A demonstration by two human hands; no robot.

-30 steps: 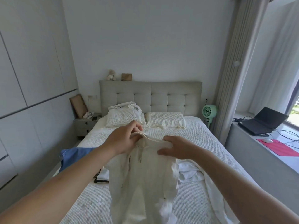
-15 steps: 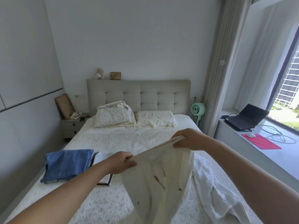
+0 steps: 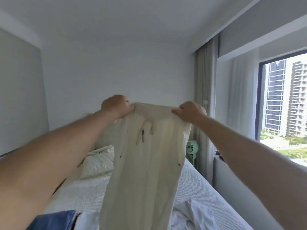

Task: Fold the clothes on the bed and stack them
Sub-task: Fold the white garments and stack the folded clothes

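- Cream trousers (image 3: 146, 160) held up in the air above the bed (image 3: 86, 190), waistband stretched flat between both hands, legs hanging straight down past the bottom edge of view.
- Left hand (image 3: 116, 106) grips the waistband's left corner, fingers (image 3: 128, 105) curled tight on the fabric.
- Right hand (image 3: 189, 112) grips the waistband's right corner, thumb on the near side, fingers wrapped behind and clamped on the cloth.
- Drawstring ends (image 3: 147, 130) dangle just below the waistband centre; small dark buttons or rivets lower on the trousers.
- Blue folded garment (image 3: 54, 219) lies on the bed, lower left of the trousers.
- White crumpled garment (image 3: 191, 214) on the bed, lower right of the trousers.
- Pillows (image 3: 98, 161) at the bed's head, left of the trousers, partly hidden by the left arm.
- Green fan (image 3: 191, 147) beside the bed, just right of the trousers; curtain (image 3: 206, 90) and window (image 3: 282, 100) further right.
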